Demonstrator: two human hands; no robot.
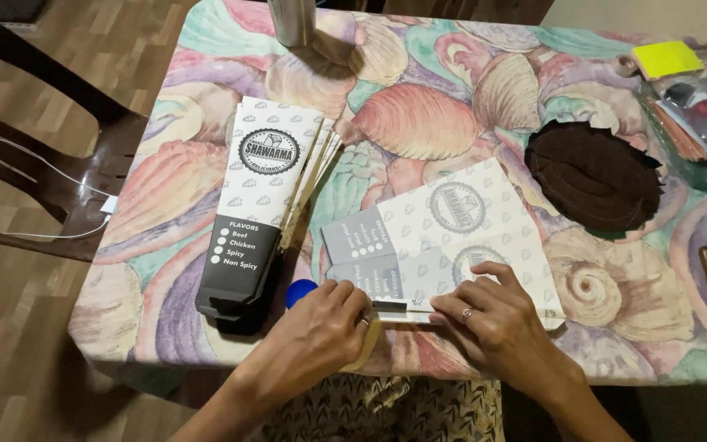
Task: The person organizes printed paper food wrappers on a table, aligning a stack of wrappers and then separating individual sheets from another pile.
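Both hands, left hand [321, 323] and right hand [488, 315], press the flat carton [443, 237] (fingers unclenched), stack [259, 205] beside.

Room ahead, crowded sides

Your open lane runs up the table's [419, 115] middle; stacked cartons [259, 205] block left, brown paper pile [595, 176] right, perhaps a steel tumbler [292, 20] beyond.

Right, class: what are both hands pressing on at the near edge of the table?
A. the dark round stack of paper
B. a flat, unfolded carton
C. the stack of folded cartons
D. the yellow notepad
B: the left hand and right hand both rest on the near edge of the flat carton.
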